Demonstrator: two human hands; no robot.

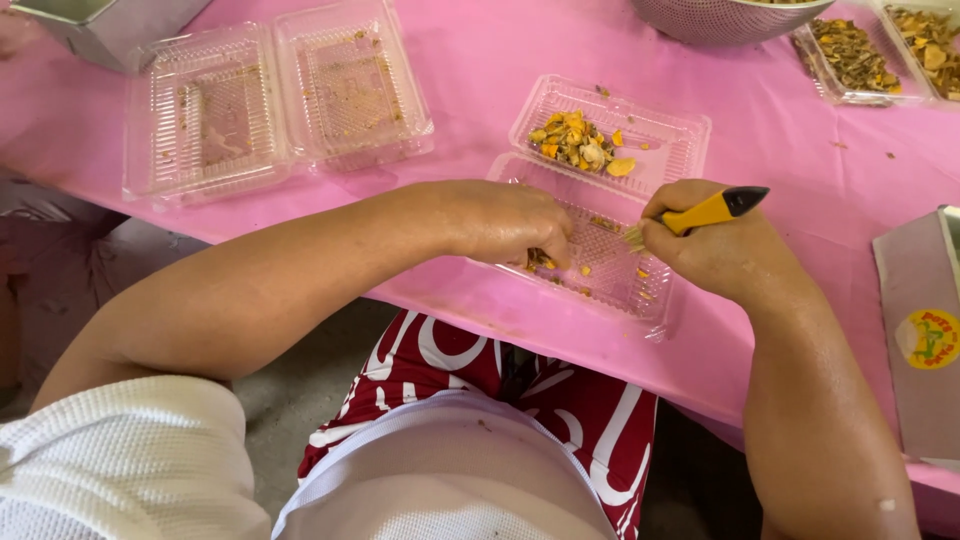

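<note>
My right hand (pixel 715 250) grips a small knife with a yellow and black handle (pixel 712 210), its blade pointing left toward my other hand. My left hand (pixel 510 222) is closed around a small brownish piece, mostly hidden under the fingers. Both hands hover over the near half of an open clear plastic clamshell (pixel 610 265) holding a few scraps. The far half of that clamshell (pixel 672 140) holds a small heap of yellow-orange cut pieces (pixel 578 142).
A pink cloth covers the table (pixel 480 60). An empty open clear clamshell (pixel 275 100) lies at left. Clear trays of brown peelings (pixel 855 55) and a metal colander (pixel 725 15) sit at the far right. A grey box (pixel 920 330) lies at the right edge.
</note>
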